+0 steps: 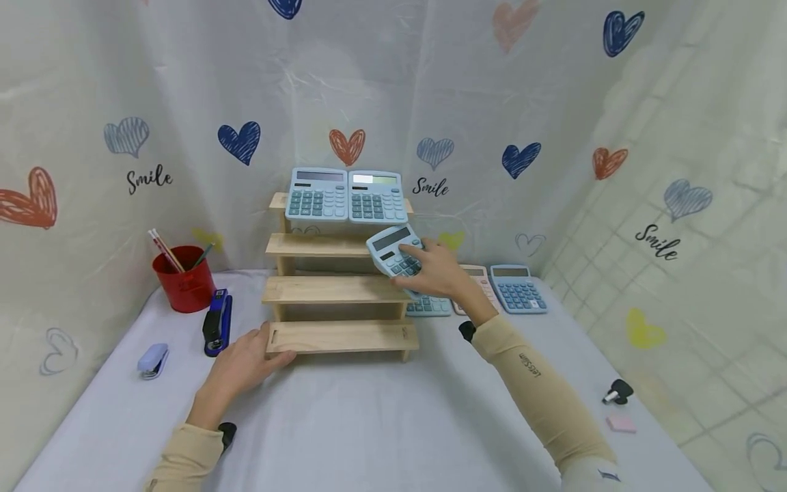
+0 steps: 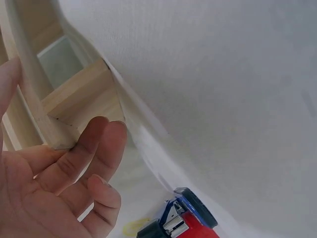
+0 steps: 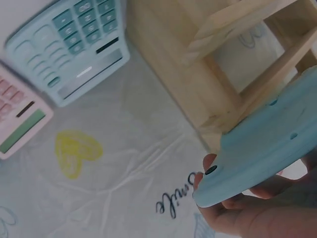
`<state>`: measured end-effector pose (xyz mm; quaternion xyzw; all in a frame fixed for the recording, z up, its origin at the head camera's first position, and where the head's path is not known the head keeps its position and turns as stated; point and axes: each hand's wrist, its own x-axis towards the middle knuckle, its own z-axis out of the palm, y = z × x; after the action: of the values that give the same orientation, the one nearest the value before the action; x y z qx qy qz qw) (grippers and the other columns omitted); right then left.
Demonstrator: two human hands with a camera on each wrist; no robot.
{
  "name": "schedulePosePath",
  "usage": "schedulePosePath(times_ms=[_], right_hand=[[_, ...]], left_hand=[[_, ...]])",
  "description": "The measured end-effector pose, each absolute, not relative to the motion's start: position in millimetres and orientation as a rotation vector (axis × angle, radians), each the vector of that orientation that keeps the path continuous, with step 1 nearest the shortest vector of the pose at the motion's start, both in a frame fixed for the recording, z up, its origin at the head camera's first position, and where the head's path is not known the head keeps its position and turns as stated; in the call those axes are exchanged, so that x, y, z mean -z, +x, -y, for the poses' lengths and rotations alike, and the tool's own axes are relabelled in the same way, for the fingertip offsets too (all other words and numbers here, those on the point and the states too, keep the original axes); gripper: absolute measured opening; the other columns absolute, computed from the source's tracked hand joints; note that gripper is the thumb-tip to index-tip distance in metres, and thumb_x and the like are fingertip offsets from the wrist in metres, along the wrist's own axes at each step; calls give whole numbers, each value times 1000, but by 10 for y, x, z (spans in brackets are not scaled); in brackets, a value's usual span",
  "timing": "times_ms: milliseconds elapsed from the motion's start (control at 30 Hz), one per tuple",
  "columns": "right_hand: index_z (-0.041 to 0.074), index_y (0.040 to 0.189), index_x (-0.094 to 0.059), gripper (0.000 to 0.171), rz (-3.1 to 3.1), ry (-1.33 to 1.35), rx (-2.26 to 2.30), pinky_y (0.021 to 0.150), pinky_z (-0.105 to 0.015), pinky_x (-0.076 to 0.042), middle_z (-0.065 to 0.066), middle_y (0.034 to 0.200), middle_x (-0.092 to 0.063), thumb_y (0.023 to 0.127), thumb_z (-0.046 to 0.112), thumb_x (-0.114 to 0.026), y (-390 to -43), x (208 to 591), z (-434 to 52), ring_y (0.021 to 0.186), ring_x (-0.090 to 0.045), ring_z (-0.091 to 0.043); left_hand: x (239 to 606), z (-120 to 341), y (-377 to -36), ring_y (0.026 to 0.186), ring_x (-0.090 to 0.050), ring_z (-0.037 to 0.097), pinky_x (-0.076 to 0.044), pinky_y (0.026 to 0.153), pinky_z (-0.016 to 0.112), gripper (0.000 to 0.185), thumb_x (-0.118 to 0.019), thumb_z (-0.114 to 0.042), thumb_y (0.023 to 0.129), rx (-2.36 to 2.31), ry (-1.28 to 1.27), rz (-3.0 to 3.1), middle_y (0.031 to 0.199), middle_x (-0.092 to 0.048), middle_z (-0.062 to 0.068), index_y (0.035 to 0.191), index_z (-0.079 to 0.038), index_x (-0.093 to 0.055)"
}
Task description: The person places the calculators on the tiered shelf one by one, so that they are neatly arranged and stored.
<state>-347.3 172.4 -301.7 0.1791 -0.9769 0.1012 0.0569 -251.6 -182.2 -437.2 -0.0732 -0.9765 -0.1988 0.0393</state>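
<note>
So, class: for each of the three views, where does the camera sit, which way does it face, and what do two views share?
Head: on the person's head, facing forward and down at the rack; shows left hand and right hand holding a calculator.
Left wrist: beside the left hand, facing the rack's corner.
Right wrist: under the right hand, facing the calculator's underside.
Shared: head and right wrist both show the held calculator.

This looks like a small pretend shop. Calculators [image 1: 346,195] sit on a wooden step shelf [image 1: 335,290]. Heart curtains [image 1: 492,102] hang all around.
</note>
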Motion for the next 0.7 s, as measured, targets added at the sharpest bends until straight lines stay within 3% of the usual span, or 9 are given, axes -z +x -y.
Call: schedulePosePath(times_ms=[333, 500, 700], right_hand=[[26, 153, -42, 86, 2944, 521, -325, 111, -66, -33, -27, 162, -28, 82, 72, -59, -3655, 3091, -1300, 138, -36, -50], [24, 154, -41, 87, 2920, 466, -289, 107, -66, -36, -30, 152, -38, 85, 76, -53, -3722, 3124, -1069, 135, -38, -51], [22, 155, -39, 92, 2930, 395, -240, 114, -65, -29, -31, 152, -38, 86, 82, -46, -3777, 3112, -802, 142, -31, -53]], left_hand=[[4381, 1783, -2552, 107, -65, 43, -54, 86, 58, 90, -66, -56, 90, 615, -228, 3012, 129, -61, 32, 146, 9, -39], [4373, 1785, -2525, 100, -67, 42, -55, 82, 57, 88, -67, -56, 90, 593, -228, 2990, 121, -64, 31, 144, 9, -41], [4368, 1812, -2520, 105, -66, 44, -54, 84, 58, 90, -65, -56, 91, 586, -216, 2995, 125, -62, 33, 146, 10, -39]])
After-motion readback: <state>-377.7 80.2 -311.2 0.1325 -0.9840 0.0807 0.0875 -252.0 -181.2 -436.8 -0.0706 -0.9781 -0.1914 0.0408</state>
